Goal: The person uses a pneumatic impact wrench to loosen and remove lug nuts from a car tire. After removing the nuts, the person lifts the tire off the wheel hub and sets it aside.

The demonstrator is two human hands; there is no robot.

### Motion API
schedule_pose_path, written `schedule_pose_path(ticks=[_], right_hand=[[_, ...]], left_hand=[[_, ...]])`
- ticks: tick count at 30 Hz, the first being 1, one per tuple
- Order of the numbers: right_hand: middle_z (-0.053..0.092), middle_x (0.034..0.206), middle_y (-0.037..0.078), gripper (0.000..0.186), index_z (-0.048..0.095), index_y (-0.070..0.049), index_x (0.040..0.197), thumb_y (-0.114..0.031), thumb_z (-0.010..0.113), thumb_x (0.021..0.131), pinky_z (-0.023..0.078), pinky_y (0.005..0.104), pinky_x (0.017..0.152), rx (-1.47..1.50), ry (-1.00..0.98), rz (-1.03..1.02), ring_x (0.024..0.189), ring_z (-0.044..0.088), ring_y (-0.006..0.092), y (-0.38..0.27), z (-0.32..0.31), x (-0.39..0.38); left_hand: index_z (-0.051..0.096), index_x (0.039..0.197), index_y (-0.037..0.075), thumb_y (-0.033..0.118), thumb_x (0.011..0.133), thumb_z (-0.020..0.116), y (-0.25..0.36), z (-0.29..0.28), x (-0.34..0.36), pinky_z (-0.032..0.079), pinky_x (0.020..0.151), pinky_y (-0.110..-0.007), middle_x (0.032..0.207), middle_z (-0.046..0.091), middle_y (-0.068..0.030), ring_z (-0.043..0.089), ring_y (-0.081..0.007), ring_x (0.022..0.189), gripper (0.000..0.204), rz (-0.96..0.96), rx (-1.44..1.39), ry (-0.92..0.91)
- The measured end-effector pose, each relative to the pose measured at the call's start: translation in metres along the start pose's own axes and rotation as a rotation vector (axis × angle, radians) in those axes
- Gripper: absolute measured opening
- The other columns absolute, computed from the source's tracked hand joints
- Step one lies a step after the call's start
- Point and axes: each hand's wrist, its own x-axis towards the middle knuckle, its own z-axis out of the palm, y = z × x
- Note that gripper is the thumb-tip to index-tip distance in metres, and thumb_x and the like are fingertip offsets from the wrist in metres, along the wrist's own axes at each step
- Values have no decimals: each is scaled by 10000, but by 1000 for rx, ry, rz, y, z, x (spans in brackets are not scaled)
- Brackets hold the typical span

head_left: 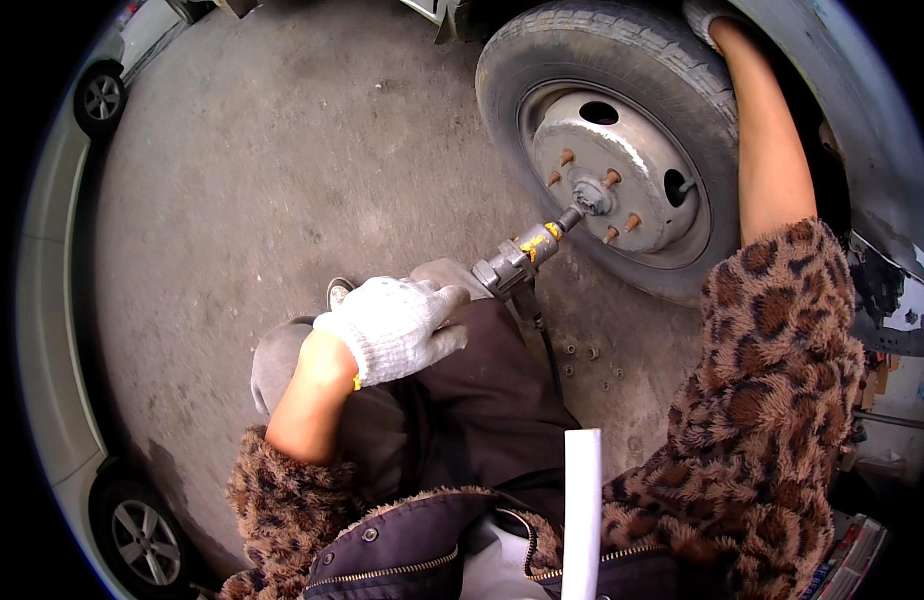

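My left hand (397,328), in a white knit glove, hovers over my lap with thumb and fingers apart and nothing between them. Just beyond it, a grey impact wrench (522,258) with yellow marks points its socket toward the hub centre of a wheel (622,150). The wheel is upright, a worn tyre on a silver-grey steel rim, with several rusty studs (632,221) around the hub. My right arm reaches up past the tyre, and the gloved right hand (706,18) is at its top far side; its fingers are hidden.
Several loose nuts (571,351) lie on the concrete floor (232,180) below the wheel. A vehicle body panel (877,130) curves close along my right side. A light-coloured car (57,300) stands at the left. A dark hose (553,355) runs down beside my leg.
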Motion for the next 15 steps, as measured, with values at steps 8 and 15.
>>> schedule_pose_path(ticks=[8,15], right_hand=[[618,1232,202,646,599,-42,1250,-591,431,954,464,460,961,-21,-111,-222,1120,588,387,12,-46,-87],[530,1363,186,608,494,-46,1367,-419,641,910,405,475,1038,-53,296,-207,1241,509,367,66,-65,-204]], left_hand=[[558,1256,78,393,925,558,-7,2,1,502,858,-480,1063,667,-201,634,-405,992,457,-85,85,-65],[469,1366,66,422,886,610,-17,29,66,471,948,-472,1198,588,-255,579,-417,1124,614,4,17,-231]])
